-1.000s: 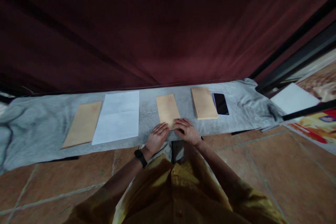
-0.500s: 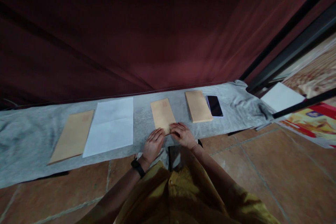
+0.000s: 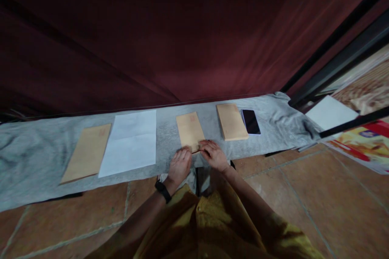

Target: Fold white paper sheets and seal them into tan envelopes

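Note:
A tan paper envelope [image 3: 190, 127] with a small reddish print lies in front of me on the grey cloth. At its near edge, my left hand [image 3: 180, 166] grips the left corner and my right hand [image 3: 213, 154] grips the right corner. Between the hands that edge shows as a narrow dark line, slightly raised. My fingers are closed along it, and the fingertips are partly hidden. Right of this envelope sits a thick stack of tan envelopes [image 3: 231, 122].
White paper sheets [image 3: 131, 141] and more tan envelopes [image 3: 86, 151] lie to the left on the grey cloth [image 3: 18, 158]. A phone [image 3: 251, 121] rests beside the stack. Behind hangs a dark red curtain [image 3: 182, 40]; a black metal frame [image 3: 337, 56] stands right, beside a colourful box [image 3: 361, 141].
The view has shifted slightly, so everything sits a little further right and up. Both hands stay at the envelope's near edge, with hardly any change in their hold.

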The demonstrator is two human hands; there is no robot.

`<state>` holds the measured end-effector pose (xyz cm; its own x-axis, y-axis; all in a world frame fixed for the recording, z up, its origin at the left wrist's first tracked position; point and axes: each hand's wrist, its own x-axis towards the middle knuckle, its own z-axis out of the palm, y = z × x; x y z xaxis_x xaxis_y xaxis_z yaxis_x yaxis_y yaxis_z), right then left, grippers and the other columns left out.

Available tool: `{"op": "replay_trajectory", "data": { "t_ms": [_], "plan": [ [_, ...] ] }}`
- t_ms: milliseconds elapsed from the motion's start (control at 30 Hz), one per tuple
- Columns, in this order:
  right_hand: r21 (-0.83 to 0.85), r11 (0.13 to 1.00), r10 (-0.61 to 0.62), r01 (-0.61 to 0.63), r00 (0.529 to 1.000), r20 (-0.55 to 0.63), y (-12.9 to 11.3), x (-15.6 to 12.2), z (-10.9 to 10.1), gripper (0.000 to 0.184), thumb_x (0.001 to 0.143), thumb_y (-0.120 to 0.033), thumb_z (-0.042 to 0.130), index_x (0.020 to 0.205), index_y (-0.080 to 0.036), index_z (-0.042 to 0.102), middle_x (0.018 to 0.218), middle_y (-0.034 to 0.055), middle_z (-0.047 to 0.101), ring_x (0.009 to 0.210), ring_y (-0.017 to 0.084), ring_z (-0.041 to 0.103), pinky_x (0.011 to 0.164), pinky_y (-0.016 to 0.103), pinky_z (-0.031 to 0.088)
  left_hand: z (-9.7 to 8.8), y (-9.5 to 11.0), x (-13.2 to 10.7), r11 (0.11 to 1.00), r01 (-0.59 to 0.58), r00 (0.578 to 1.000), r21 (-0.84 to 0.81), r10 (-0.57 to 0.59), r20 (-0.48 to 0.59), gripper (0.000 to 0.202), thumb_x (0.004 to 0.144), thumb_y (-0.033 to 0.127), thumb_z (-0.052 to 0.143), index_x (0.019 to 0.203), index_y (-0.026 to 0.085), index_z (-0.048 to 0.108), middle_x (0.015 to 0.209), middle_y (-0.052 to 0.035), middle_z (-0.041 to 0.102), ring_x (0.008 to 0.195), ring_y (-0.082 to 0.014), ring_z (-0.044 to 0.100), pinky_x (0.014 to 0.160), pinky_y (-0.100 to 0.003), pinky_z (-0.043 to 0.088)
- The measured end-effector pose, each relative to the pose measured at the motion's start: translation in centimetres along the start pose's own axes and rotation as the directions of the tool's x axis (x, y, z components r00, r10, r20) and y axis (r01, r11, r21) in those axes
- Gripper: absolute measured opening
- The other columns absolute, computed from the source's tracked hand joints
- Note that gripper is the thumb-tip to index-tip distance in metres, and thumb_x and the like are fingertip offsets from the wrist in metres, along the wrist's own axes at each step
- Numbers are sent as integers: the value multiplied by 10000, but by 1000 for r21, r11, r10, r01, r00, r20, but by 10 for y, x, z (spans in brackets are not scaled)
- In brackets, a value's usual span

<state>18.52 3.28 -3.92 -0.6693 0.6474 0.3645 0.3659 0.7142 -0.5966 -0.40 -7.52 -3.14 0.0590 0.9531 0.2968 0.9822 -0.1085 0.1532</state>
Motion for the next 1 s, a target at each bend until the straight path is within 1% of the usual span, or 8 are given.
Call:
{"op": "replay_trajectory", "data": {
  "t_ms": [133, 267, 433, 533, 633, 767, 900, 1000],
  "plan": [
    [14, 1000, -5, 5, 1000, -7, 2, -1, 2, 65, 956, -251, 617, 1008, -244, 657, 1308, 84, 691, 1272, 238, 614, 1143, 492, 441, -1, -2, -2, 1000, -19, 1000, -23, 18, -25, 243, 1006, 186, 445, 1152, 159, 638, 1131, -121, 708, 1061, -258, 644, 937, -408, 508],
    [26, 1000, -10, 10, 1000, -14, 4, -1, 2, 62, 950, -254, 625, 1000, -251, 663, 1294, 79, 696, 1262, 241, 619, 1135, 500, 450, -2, -2, -3, 998, -9, 999, -68, 6, -39, 240, 1008, 190, 465, 1174, 152, 634, 1203, -126, 700, 1107, -247, 640, 972, -394, 507],
    [27, 1000, -4, 5, 1000, -28, 7, -1, 3, 79, 961, -235, 598, 954, -239, 676, 1258, 89, 709, 1236, 237, 633, 1110, 488, 475, -3, -2, -3, 999, -9, 1000, -54, 8, -25, 283, 978, 107, 467, 1215, 139, 620, 1226, -124, 699, 1124, -248, 641, 994, -393, 506],
    [18, 1000, -1, 2, 1000, -25, 8, -2, 4, 84, 960, -236, 599, 938, -237, 679, 1254, 89, 711, 1228, 235, 637, 1102, 478, 482, -6, -2, -1, 998, 17, 1000, -60, -17, -1, 313, 959, 76, 475, 1231, 147, 613, 1208, -107, 704, 1104, -248, 647, 972, -384, 516],
    [6, 1000, 0, 0, 999, -33, 8, -2, 4, 82, 957, -238, 602, 942, -238, 683, 1236, 84, 719, 1218, 233, 643, 1109, 473, 477, -10, -2, 1, 997, 36, 999, -75, -35, 12, 307, 957, 81, 479, 1220, 154, 621, 1172, -99, 714, 1074, -246, 653, 953, -381, 527],
    [0, 1000, -8, 8, 999, -33, 7, -3, 3, 87, 957, -236, 599, 950, -240, 686, 1227, 79, 725, 1206, 229, 648, 1099, 465, 484, -13, -4, 2, 994, 54, 999, -95, -54, 0, 300, 971, 108, 465, 1220, 157, 626, 1178, -104, 715, 1105, -236, 651, 986, -368, 521],
    [-13, 1000, -10, 10, 1000, -18, 7, -3, 1, 107, 972, -241, 575, 945, -243, 679, 1251, 75, 716, 1214, 231, 641, 1109, 475, 472, -15, -6, -2, 998, 40, 999, -55, -40, 15, 362, 950, 88, 464, 1274, 153, 611, 1268, -119, 690, 1164, -241, 639, 1030, -378, 502],
    [-27, 1000, -10, 10, 1000, -2, 6, -2, 1, 129, 987, -242, 543, 964, -239, 670, 1281, 84, 702, 1231, 236, 629, 1096, 480, 477, -16, -3, -4, 998, 62, 998, -8, -62, 32, 392, 945, 74, 456, 1306, 140, 596, 1304, -130, 677, 1174, -249, 637, 1033, -391, 499]
  ]
}}
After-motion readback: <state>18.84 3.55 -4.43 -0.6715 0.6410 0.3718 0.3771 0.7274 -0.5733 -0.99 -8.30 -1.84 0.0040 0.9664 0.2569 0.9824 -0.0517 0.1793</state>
